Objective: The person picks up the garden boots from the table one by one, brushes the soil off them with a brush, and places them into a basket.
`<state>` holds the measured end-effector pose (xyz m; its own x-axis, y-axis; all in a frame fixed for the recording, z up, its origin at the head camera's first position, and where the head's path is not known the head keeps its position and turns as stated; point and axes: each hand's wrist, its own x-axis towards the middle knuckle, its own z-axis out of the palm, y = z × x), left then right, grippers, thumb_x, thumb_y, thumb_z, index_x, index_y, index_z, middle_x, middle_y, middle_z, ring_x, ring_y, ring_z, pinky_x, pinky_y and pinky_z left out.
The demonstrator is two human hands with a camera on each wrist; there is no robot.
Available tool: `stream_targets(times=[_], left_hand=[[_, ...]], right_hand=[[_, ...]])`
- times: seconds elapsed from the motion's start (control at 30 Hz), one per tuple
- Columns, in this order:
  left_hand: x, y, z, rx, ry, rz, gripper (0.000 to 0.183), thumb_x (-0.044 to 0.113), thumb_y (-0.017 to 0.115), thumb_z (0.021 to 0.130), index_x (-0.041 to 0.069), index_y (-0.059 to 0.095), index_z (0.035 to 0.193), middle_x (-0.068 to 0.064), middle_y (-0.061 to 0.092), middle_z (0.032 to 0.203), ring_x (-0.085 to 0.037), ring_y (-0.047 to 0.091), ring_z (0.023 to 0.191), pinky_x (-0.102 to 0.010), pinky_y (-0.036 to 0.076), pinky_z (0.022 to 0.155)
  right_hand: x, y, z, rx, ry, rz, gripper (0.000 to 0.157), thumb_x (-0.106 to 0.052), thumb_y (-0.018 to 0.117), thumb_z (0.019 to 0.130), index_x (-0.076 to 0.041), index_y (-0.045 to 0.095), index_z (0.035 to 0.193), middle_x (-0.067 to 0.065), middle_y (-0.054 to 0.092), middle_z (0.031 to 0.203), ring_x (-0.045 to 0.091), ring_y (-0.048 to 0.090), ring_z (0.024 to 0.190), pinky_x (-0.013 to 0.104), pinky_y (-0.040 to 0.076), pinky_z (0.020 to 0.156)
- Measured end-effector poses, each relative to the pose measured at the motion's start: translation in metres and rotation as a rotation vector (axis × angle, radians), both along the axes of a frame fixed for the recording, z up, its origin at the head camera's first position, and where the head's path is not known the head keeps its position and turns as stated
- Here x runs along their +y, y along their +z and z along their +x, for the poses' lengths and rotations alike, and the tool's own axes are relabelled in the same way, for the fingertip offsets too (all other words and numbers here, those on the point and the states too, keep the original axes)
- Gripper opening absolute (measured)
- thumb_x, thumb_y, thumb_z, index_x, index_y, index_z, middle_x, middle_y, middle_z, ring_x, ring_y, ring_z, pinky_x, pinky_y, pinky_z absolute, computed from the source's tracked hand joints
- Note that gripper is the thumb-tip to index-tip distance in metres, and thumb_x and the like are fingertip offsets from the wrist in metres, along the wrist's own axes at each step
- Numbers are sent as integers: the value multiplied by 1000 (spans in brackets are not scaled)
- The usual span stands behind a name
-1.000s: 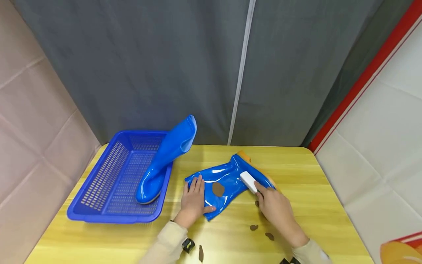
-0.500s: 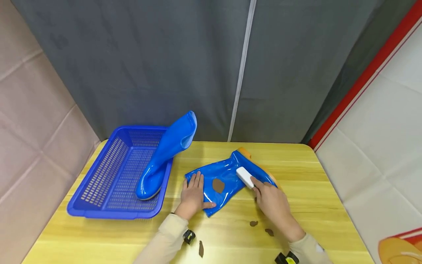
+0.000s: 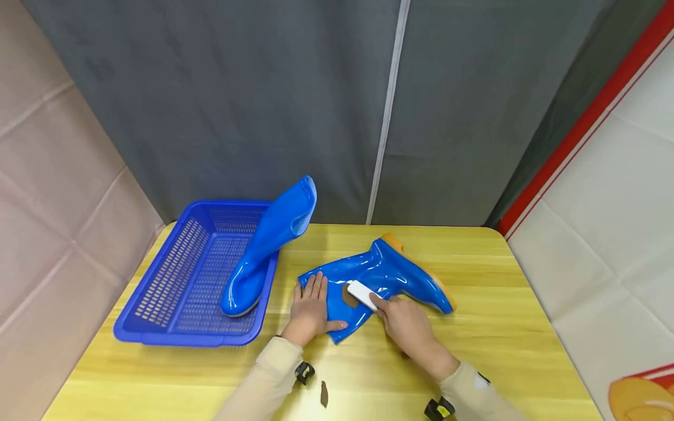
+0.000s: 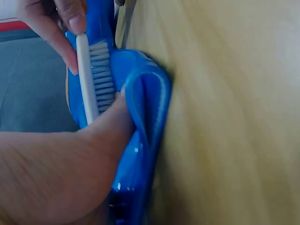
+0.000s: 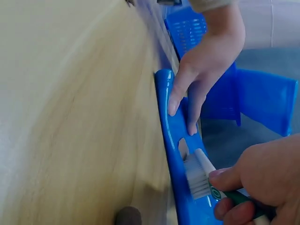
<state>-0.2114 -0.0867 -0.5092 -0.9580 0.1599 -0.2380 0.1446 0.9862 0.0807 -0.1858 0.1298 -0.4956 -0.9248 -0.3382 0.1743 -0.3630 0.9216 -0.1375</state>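
A blue rain boot (image 3: 411,279) with an orange sole lies on its side on the table, its toe to the right. Flat on the boot's shaft near the opening, my left hand (image 3: 310,313) presses with its fingers straight. My right hand (image 3: 408,327) grips a scrubbing brush (image 5: 199,173) with a white back, pale bristles and a partly green handle. Its bristles touch the shaft beside a brown patch (image 3: 347,296), which the brush head partly covers. In the left wrist view, the boot's opening (image 4: 147,93) gapes slightly beside my left thumb.
A blue plastic basket (image 3: 126,334) stands at the left of the wooden table (image 3: 505,362). A second blue boot (image 3: 274,225) leans in it, its shaft over the right rim. One brown flake (image 3: 323,394) lies near the front edge. A grey curtain (image 3: 237,105) hangs behind.
My right hand has moved left with the brush, from near the boot's ankle to the brown patch on the shaft. The boot's toe has come into view. My left hand has stayed in place.
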Motion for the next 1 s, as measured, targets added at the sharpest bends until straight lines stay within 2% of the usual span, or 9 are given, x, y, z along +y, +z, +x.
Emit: stream_targets(times=[0.27,0.53,0.67,0.73,0.83,1.0], left_hand=[[5,1,-6,-24,7,-39,122,79,63,73,3,18,158,-14,14,167,-31,14,156,-55,11,126],[3,3,-5,-42,5,-49,121,78,62,76,1,16,158,-16,11,168,-32,11,157,-53,10,127],[2,4,-8,-24,-30,-68,121,76,62,77,-3,16,156,-20,12,167,-33,10,156,-46,12,128],[3,4,-8,-11,-46,-59,121,75,64,77,-5,18,155,-22,14,166,-35,12,156,-44,16,128],[3,5,-7,-8,-59,-53,120,74,64,77,-6,19,155,-23,15,165,-36,14,155,-43,20,127],[4,6,-6,-15,-64,-42,118,73,63,79,-7,20,154,-24,16,165,-37,16,155,-44,23,126]], right_hand=[[8,11,16,-29,-11,30,32,-22,67,94,-24,70,126,3,59,65,13,41,51,24,34,46],[22,23,32,-165,-28,-9,35,-20,68,93,-24,68,128,-6,50,60,8,39,51,19,32,47],[25,24,23,-179,-13,-65,39,-16,67,95,-22,65,133,-5,55,68,7,41,54,19,34,49],[26,25,15,-156,-4,-99,41,-13,66,94,-20,63,135,-2,61,76,7,43,58,19,36,52],[24,25,3,-126,7,-130,43,-10,64,95,-18,61,137,2,62,80,9,45,61,21,39,56],[14,17,-11,-135,65,-43,39,-16,59,100,-23,61,137,4,67,85,12,51,69,28,52,66]])
